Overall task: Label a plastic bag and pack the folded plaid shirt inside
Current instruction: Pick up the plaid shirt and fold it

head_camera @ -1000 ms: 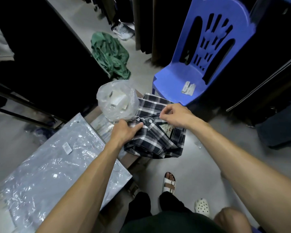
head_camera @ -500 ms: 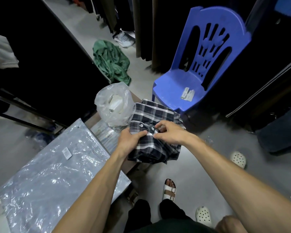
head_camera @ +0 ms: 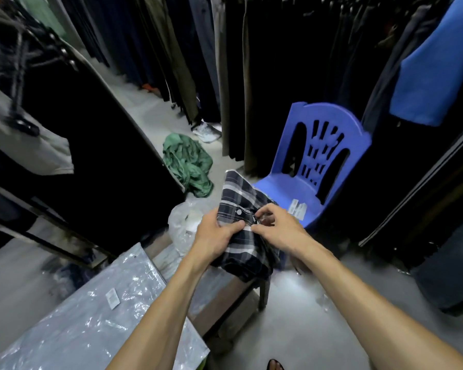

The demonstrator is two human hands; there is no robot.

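Observation:
The folded dark plaid shirt is held up in front of me over the small wooden table. My left hand grips its left side, thumb across the button placket. My right hand pinches the fabric at the placket from the right. A flat clear plastic bag with a small white label lies on the table at the lower left, apart from both hands.
A crumpled clear bag with white items sits behind my left hand. A blue plastic chair with paper tags on its seat stands to the right. Green cloth lies on the floor. Racks of dark hanging clothes surround the spot.
Both hands have closed together on the shirt's placket and lifted it up off the table. The camera has tilted upward, showing more of the clothes racks.

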